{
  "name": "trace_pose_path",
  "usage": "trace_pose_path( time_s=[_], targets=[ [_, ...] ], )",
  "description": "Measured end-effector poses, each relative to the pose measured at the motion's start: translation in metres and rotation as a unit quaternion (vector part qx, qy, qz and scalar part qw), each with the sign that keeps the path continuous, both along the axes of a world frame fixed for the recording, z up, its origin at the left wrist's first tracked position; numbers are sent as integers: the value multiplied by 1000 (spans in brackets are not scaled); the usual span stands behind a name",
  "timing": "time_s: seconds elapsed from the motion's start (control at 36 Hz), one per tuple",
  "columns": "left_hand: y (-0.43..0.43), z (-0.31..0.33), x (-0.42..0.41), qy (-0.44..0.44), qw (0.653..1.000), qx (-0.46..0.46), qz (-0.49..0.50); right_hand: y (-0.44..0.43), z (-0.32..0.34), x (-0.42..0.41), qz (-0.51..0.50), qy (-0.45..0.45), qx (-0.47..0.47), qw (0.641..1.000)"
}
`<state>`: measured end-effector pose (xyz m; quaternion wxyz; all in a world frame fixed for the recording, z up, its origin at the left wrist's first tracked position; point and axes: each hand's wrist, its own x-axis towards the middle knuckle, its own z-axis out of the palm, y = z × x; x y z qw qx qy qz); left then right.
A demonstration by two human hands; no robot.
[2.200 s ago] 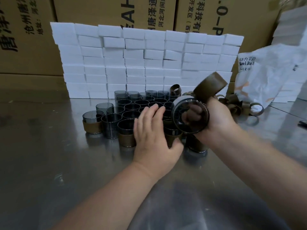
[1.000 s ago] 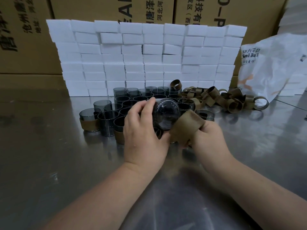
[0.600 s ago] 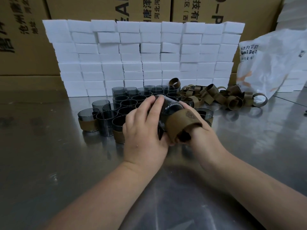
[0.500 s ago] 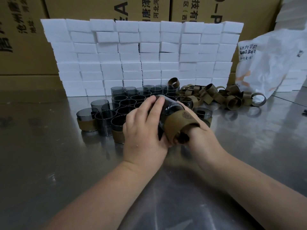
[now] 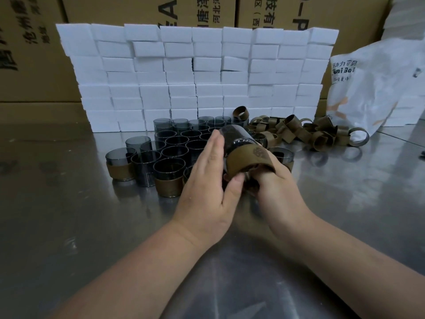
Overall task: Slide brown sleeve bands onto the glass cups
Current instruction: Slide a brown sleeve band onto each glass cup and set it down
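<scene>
as right hand point(image 5: 274, 183) grips cup point(image 5: 235, 137), left hand point(image 5: 207, 187) lies flat; cups point(image 5: 176, 141), bands point(image 5: 296, 132) behind

steel table point(image 5: 69, 226) | glass cups point(image 5: 177, 141) | loose sleeve bands point(image 5: 296, 132) | white foam blocks point(image 5: 184, 72) | white bag point(image 5: 377, 88)

On the desk point(image 5: 69, 226) the glass cups point(image 5: 174, 143) stand in a group in the middle. The loose sleeve bands point(image 5: 299, 132) lie in a heap to the right of them, and a bag point(image 5: 372, 88) stands further right. Behind them is a wall of blocks point(image 5: 184, 72), with cartons point(image 5: 34, 54) behind it. In front of the group, the left hand point(image 5: 207, 194) and the right hand point(image 5: 276, 187) have the lifted cup point(image 5: 232, 137) between them, a band point(image 5: 248, 160) around it.
</scene>
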<state>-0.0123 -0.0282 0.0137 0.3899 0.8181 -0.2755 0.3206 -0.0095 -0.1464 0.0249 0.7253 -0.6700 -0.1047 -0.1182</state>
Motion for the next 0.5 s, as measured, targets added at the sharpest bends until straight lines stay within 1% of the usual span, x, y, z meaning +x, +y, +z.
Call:
trace_pose_path(
  time_s=[0.08,0.17,0.28,0.39,0.5],
  targets=[
    [0,-1,0,2,1000,-8,-5,-2,0,0,-12,-13,-44,999],
    [1,-3,0,11,999,-43,11,-4,2,-2,-7,-34,-88,996],
    [0,-5,3,23,996,-87,15,-6,3,-4,9,-53,-93,994],
    [1,-8,7,39,988,-152,16,-5,2,-6,27,-55,-98,993],
    [1,-8,8,33,984,-175,24,-5,3,-6,54,-46,-90,993]
  ],
)
